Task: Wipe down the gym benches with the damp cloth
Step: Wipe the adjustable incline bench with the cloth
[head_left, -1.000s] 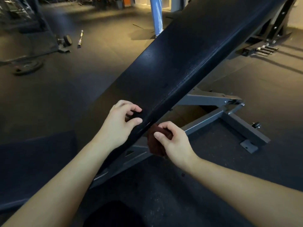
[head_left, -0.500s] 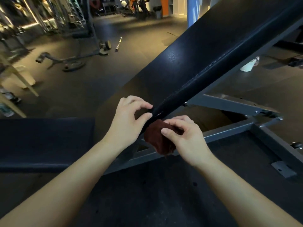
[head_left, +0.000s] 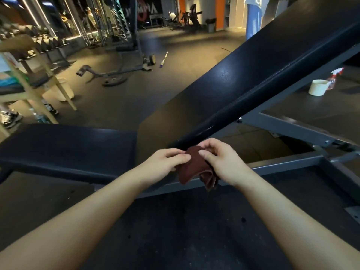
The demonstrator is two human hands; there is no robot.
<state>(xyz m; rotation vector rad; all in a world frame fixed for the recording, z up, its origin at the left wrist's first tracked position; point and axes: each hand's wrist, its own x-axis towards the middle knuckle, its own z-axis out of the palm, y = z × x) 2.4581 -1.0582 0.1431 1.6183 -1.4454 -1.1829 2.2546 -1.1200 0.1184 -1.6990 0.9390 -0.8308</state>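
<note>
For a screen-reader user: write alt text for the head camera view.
Left hand and right hand both pinch a dark red cloth at the lower end of an inclined black bench pad. A white container stands on the floor beyond.

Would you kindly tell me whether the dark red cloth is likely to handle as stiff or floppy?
The cloth is probably floppy: its free end droops in folds below both hands. It seems light, since the left hand pinches an edge with fingertips only. It likely bunches easily, as the right hand holds it gathered.
</note>
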